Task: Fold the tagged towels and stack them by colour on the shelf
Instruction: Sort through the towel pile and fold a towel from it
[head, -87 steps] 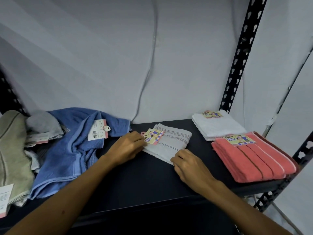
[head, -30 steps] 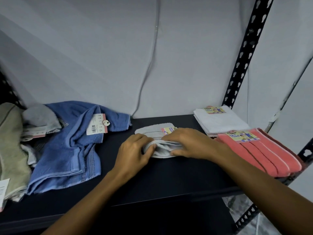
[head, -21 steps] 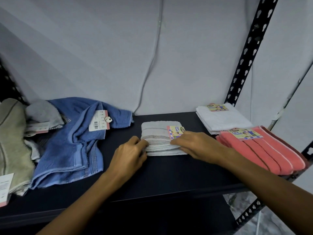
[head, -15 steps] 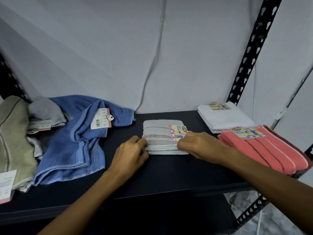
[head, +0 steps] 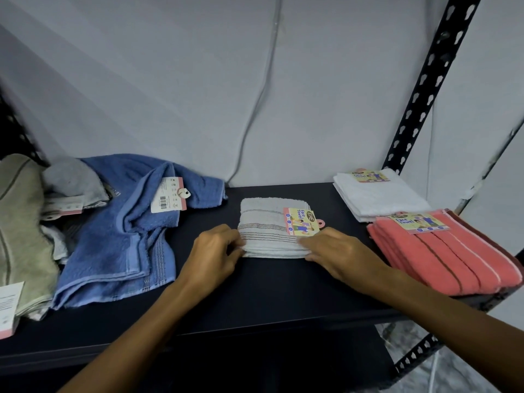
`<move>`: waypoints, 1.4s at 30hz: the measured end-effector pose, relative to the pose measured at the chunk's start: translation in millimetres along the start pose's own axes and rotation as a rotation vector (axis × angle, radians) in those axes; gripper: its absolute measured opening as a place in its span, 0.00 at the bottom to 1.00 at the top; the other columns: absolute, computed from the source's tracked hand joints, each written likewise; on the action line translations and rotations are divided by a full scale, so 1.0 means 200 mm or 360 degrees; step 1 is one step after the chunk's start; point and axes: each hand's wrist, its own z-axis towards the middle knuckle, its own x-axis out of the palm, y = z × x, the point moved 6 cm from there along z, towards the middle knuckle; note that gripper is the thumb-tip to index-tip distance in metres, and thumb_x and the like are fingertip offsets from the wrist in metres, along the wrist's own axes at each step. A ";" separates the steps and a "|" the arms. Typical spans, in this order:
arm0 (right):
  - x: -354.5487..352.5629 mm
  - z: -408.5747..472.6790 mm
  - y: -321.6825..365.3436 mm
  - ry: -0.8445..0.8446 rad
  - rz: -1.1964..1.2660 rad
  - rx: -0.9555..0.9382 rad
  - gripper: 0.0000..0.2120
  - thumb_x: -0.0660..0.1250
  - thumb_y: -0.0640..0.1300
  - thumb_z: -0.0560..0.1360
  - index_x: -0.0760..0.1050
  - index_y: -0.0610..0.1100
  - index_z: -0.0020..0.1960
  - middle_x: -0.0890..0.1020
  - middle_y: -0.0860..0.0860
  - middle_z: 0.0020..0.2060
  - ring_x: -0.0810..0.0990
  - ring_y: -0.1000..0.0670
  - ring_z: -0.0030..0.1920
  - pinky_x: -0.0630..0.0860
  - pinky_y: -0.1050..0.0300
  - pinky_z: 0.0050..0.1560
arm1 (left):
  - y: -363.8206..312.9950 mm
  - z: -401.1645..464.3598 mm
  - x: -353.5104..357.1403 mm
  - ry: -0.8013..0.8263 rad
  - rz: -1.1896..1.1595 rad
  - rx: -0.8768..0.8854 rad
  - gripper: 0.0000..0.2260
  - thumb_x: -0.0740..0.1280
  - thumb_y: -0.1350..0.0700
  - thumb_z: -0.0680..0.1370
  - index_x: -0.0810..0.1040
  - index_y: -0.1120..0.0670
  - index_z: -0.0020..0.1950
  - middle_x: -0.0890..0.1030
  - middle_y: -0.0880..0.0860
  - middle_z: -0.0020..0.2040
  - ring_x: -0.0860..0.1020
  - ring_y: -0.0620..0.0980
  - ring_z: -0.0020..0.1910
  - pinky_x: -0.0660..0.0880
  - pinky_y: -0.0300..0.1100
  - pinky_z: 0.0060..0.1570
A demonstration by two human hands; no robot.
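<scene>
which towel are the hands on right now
The grey striped towel mid-shelf: left hand and right hand grip its near corners. The blue, white and coral ones lie untouched.

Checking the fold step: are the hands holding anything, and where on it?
Yes. Both grip the folded striped towel: the left hand at its near-left corner, the right hand at its near-right corner, below the tag.
</scene>
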 end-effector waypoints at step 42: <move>-0.01 0.05 -0.04 0.0326 -0.0022 0.0092 0.02 0.64 0.38 0.79 0.76 0.42 0.48 0.76 0.48 0.44 0.75 0.46 0.44 0.78 0.49 0.44 | -0.07 -0.01 0.02 -0.0105 0.0126 0.0335 0.05 0.74 0.65 0.72 0.81 0.57 0.44 0.78 0.49 0.43 0.75 0.46 0.39 0.78 0.45 0.36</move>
